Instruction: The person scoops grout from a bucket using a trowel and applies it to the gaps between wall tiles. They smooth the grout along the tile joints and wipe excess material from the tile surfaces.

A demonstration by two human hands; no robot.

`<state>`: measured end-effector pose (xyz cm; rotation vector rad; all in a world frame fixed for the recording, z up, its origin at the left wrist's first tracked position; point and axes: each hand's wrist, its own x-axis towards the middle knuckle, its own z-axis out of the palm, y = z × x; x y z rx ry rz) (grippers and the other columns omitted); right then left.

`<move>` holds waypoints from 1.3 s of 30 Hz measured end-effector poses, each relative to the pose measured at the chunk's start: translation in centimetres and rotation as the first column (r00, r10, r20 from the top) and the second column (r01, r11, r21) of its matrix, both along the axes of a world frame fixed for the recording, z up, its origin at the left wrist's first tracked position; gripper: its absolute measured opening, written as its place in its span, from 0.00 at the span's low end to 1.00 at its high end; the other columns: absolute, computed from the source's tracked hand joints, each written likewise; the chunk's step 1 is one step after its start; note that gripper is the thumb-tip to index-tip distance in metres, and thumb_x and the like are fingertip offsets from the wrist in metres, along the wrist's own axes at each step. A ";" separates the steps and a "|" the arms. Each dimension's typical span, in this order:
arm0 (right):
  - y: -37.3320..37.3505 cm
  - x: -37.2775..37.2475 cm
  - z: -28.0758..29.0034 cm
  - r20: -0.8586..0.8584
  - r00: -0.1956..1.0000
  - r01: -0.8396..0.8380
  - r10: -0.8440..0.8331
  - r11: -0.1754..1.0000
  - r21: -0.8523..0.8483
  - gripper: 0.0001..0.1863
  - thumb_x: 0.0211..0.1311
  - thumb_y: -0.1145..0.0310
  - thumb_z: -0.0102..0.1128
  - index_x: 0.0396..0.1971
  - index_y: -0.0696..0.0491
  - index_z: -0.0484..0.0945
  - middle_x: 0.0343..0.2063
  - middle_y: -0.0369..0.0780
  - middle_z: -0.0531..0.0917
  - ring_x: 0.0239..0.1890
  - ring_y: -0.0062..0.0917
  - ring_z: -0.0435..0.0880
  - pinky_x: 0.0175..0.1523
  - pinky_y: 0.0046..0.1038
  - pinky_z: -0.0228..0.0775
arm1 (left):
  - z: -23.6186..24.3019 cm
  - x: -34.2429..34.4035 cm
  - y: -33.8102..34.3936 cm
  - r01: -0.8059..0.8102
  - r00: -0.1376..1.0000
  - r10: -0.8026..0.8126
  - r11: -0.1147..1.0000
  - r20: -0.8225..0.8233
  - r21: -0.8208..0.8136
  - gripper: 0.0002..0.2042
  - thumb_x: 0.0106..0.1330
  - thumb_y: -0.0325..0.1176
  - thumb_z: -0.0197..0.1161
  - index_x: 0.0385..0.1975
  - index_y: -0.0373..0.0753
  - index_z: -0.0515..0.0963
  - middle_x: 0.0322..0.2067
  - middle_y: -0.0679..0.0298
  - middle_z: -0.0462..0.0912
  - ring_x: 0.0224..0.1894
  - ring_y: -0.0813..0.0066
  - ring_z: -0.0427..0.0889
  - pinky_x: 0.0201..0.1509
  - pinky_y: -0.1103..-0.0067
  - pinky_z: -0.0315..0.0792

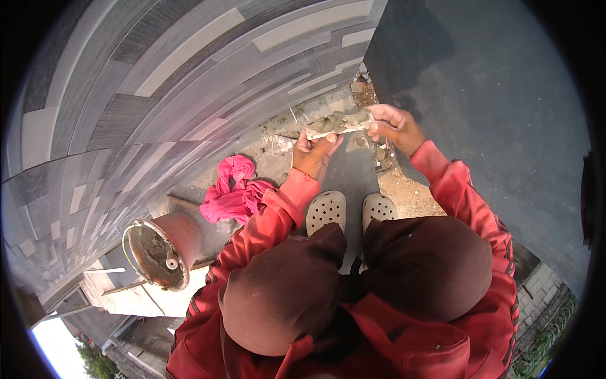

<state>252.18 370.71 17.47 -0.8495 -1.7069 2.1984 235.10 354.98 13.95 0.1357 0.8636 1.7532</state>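
My left hand and my right hand grip a narrow pale strip between them, level, with lumpy wet grey mortar along its top. The left fingers hold it near the left end, thumb on the front edge; the right fingers pinch the other end. Just left of my left hand, a light, mottled flat piece lies on the floor, too small to identify. Below it lies a crumpled pink cloth.
A bucket with grey mortar stands lower left beside the clad wall of grey strips. A dark smooth panel rises on my right. My clogs stand on grey floor, beside broken rubble along the panel's foot.
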 end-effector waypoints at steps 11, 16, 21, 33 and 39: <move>6.3 -3.3 -12.3 0.062 0.997 0.030 -0.036 0.995 0.094 0.23 0.64 0.62 0.60 0.52 0.62 0.73 0.30 0.37 0.82 0.27 0.17 0.77 0.34 0.21 0.70 | -8.5 -3.0 6.1 -0.037 0.992 0.064 0.972 0.110 -0.233 0.12 0.61 0.20 0.63 0.40 0.29 0.67 0.38 0.55 0.77 0.45 0.58 0.81 0.56 0.72 0.77; 7.7 -4.5 -12.3 0.098 0.995 -0.015 0.005 0.995 0.096 0.24 0.66 0.59 0.57 0.54 0.62 0.71 0.31 0.36 0.80 0.31 0.17 0.76 0.35 0.20 0.71 | -8.3 -2.5 7.0 -0.115 0.985 0.152 0.932 0.083 -0.343 0.08 0.63 0.22 0.61 0.38 0.27 0.71 0.40 0.54 0.78 0.46 0.59 0.81 0.55 0.75 0.77; 8.4 -5.3 -12.1 0.153 0.988 -0.039 0.020 0.991 0.124 0.21 0.66 0.57 0.56 0.47 0.60 0.75 0.31 0.35 0.80 0.28 0.16 0.75 0.33 0.20 0.70 | -7.7 -2.3 7.8 -0.225 0.949 0.292 0.895 0.123 -0.385 0.07 0.63 0.21 0.60 0.36 0.26 0.71 0.39 0.53 0.78 0.45 0.57 0.81 0.54 0.73 0.78; 8.4 -6.1 -12.6 0.159 0.984 0.043 -0.083 0.970 0.241 0.21 0.65 0.54 0.57 0.40 0.60 0.79 0.28 0.36 0.82 0.24 0.16 0.76 0.29 0.21 0.69 | -7.8 -1.6 9.1 -0.382 0.873 0.473 0.813 0.115 -0.439 0.08 0.65 0.20 0.56 0.40 0.24 0.68 0.41 0.52 0.76 0.47 0.53 0.79 0.56 0.70 0.78; 7.6 -6.1 -12.5 0.149 0.983 0.057 -0.108 0.948 0.313 0.15 0.64 0.59 0.58 0.37 0.56 0.80 0.24 0.35 0.81 0.24 0.17 0.76 0.30 0.22 0.68 | -7.6 -2.2 9.5 -0.463 0.796 0.569 0.791 0.205 -0.400 0.09 0.67 0.20 0.54 0.43 0.23 0.66 0.43 0.51 0.74 0.48 0.52 0.79 0.56 0.69 0.78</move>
